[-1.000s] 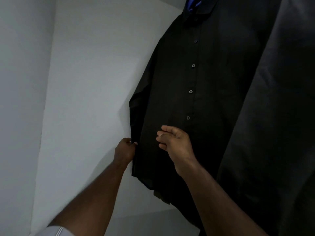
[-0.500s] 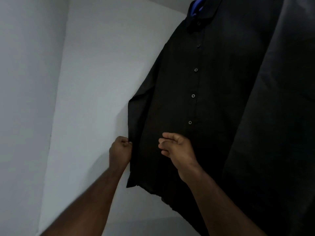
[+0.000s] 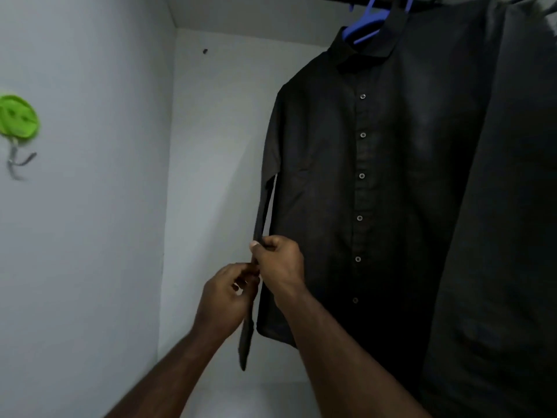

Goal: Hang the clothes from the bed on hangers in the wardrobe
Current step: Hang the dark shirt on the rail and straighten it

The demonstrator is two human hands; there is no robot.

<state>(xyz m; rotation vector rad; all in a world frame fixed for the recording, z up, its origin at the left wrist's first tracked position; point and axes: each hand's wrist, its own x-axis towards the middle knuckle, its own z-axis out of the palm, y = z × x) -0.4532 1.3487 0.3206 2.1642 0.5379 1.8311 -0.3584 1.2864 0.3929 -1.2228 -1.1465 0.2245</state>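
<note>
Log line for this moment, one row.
shirt: on blue hanger | left hand: pinching sleeve | right hand: pinching sleeve above it | stage: straightening sleeve

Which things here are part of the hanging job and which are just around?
In the job: black shirt, its sleeve pinched by left hand and right hand, blue hanger.
Just around: green wall hook, dark garment.

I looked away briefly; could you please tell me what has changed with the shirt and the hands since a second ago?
The right hand moved from the black shirt front to pinch its sleeve; the left hand now grips the sleeve just below. The shirt remains on its blue hanger.
</note>
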